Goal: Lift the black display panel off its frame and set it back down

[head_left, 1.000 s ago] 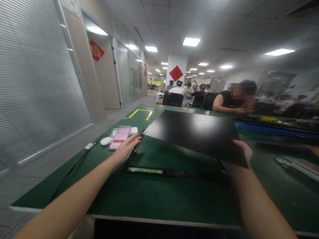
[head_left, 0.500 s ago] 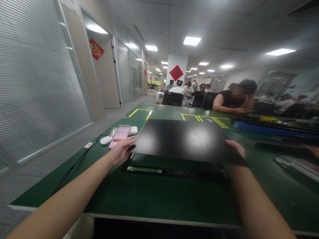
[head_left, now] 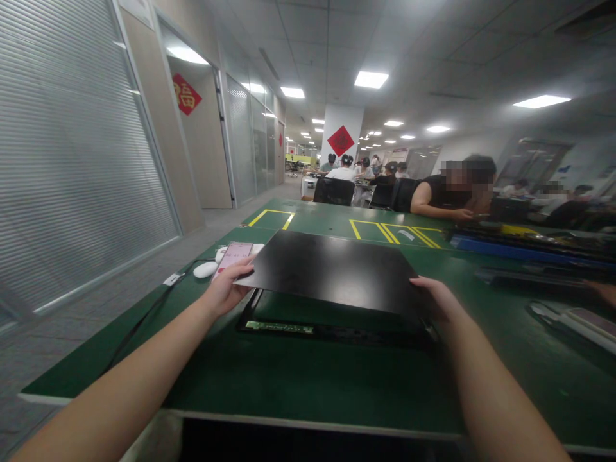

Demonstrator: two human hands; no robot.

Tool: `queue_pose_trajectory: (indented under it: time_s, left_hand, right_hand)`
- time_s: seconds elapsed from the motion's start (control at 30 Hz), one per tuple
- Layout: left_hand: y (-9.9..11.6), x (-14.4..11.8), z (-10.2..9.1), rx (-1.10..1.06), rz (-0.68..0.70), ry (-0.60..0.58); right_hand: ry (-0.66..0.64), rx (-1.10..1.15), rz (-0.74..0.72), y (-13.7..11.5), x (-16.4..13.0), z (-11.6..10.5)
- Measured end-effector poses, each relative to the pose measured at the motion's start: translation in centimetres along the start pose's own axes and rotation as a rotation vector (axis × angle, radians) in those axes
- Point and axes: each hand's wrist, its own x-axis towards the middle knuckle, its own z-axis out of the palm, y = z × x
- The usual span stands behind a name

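Observation:
I hold a large thin black panel (head_left: 332, 269) with both hands, nearly flat and just above a black rectangular frame (head_left: 337, 332) that lies on the green table (head_left: 289, 378). My left hand (head_left: 226, 289) grips the panel's near left corner. My right hand (head_left: 433, 298) grips its near right corner, fingers on top. A strip of green circuit board (head_left: 279, 327) shows along the frame's front edge. The panel hides most of the frame's inside.
A pink-screened phone (head_left: 231, 255) and a white mouse (head_left: 205, 270) lie left of the panel, with a black cable (head_left: 144, 317) running off the table's left edge. Yellow tape outlines (head_left: 394, 232) mark the far table. A person (head_left: 447, 192) leans on it; others sit beyond.
The panel has come down from a raised tilt to nearly flat over the frame and shifted left. My left hand has taken hold of its left corner; my right hand has moved lower with it.

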Motion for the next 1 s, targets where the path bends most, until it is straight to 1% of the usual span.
queue_pose_trajectory:
  time_s: [0.07, 0.1, 0.13, 0.27, 0.43, 0.53, 0.6, 0.77, 1.0]
  left_hand:
    - [0.1, -0.1, 0.1, 0.024, 0.012, -0.006]
    - [0.1, -0.2, 0.2, 0.044, 0.015, -0.02]
    - [0.2, -0.3, 0.4, 0.066, 0.018, -0.039]
    - [0.0, -0.5, 0.8, 0.106, 0.057, -0.115]
    - [-1.0, 0.1, 0.4, 0.112, 0.118, -0.113]
    - [-1.4, 0.2, 0.2, 0.123, 0.153, -0.119]
    - [-1.5, 0.1, 0.2, 0.123, 0.17, -0.128]
    - [-1.6, -0.1, 0.4, 0.127, 0.154, -0.151]
    - [-2.4, 0.3, 0.1, 0.163, 0.099, -0.193]
  right_hand:
    - [-0.104, -0.057, 0.107, 0.1, -0.3, 0.3]
    - [-0.142, -0.073, 0.122, 0.2, -0.4, 0.4]
    - [-0.162, -0.079, 0.1, 0.3, -0.4, 0.5]
    - [-0.166, -0.092, -0.042, 0.5, 0.0, 0.1]
    - [-0.127, -0.086, -0.292, 0.6, 0.6, -0.2]
    - [-0.109, -0.056, -0.4, 0.8, 0.9, -0.2]
    - [-0.097, -0.052, -0.443, 1.0, 1.1, -0.3]
    - [-0.048, -0.092, -0.457, 1.3, 1.9, -0.5]
    - [0.043, -0.115, -0.363, 1.7, 2.7, -1.1]
